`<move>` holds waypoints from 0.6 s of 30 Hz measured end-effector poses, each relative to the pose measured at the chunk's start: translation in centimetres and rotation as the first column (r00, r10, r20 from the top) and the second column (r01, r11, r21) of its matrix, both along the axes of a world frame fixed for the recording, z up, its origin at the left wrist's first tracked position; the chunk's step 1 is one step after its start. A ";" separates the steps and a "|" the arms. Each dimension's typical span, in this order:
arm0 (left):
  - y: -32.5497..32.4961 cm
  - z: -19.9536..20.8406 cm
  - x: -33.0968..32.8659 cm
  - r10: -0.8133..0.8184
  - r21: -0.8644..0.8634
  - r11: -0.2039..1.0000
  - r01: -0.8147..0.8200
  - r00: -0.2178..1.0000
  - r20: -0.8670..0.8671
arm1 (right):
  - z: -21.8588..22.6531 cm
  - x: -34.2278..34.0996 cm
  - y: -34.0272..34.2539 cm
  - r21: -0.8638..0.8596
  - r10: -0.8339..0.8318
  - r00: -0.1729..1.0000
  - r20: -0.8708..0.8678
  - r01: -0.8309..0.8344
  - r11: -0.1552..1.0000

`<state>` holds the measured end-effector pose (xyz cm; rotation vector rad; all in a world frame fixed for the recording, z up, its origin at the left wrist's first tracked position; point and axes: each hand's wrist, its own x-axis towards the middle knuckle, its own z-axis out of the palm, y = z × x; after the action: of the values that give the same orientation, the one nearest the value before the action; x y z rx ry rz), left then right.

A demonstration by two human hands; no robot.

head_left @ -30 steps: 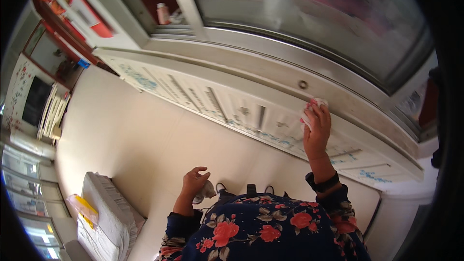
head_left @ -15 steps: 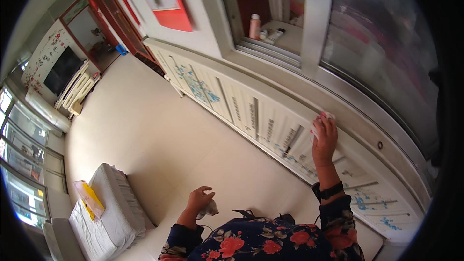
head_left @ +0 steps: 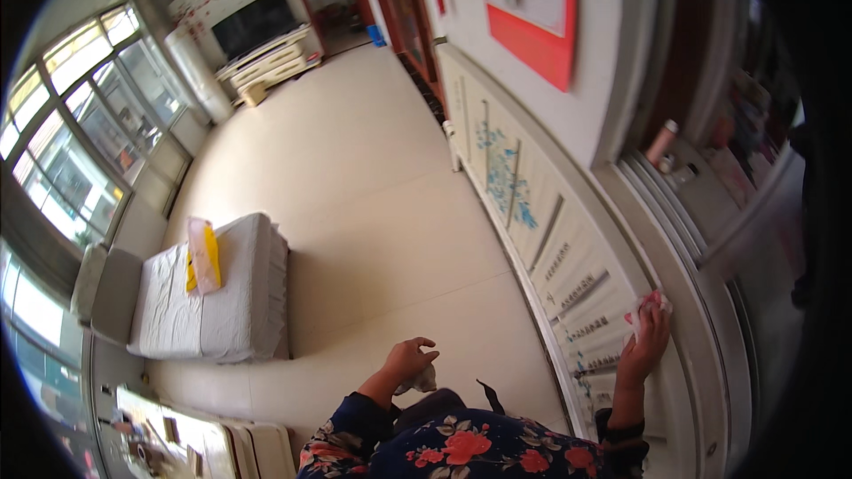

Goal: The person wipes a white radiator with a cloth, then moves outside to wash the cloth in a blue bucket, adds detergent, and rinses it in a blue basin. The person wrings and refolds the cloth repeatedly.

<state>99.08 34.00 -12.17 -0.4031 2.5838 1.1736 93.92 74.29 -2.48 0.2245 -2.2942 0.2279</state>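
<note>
My right hand [head_left: 645,348] is closed round a pink and white cloth [head_left: 655,301] and presses it on the top edge of a long white panelled cover [head_left: 535,204] along the wall. The panels carry blue floral painting and dark lettering. Lower and to the left, my left hand [head_left: 410,359] hangs in front of my body, fingers bent. From under its palm shows a crumpled greyish-white cloth [head_left: 424,380], partly hidden by the hand.
A sliding window track and sill [head_left: 683,204] with a pink bottle [head_left: 662,140] lie above the cover. At left stands a grey-covered sofa [head_left: 169,315] with a yellow and pink packet [head_left: 203,257]. A television [head_left: 255,25] stands far off beyond the pale floor [head_left: 355,168].
My view has swung left, so the cover and window sit farther right and more sofa shows. My right hand keeps its cloth on the cover's top edge; my left hand still holds its cloth.
</note>
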 end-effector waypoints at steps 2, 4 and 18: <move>-0.5 -0.8 -0.5 0.024 0.031 0.999 -0.025 0.999 0.045 | 0.0 -2.8 -1.3 0.008 0.001 0.999 0.036 -0.001 1.000; -1.0 -1.8 -1.1 0.028 0.085 0.996 -0.040 0.989 0.144 | -0.1 -5.3 -2.8 0.038 -0.024 0.998 0.061 0.022 0.999; -17.5 -2.9 -15.0 0.141 0.070 0.987 -0.143 0.989 0.040 | -1.0 -29.9 -16.8 0.184 -0.055 0.997 0.055 0.044 0.982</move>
<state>84.12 16.53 -15.03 -0.5945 2.5087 1.2916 63.98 57.46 -3.49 0.2569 -2.3779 -0.0016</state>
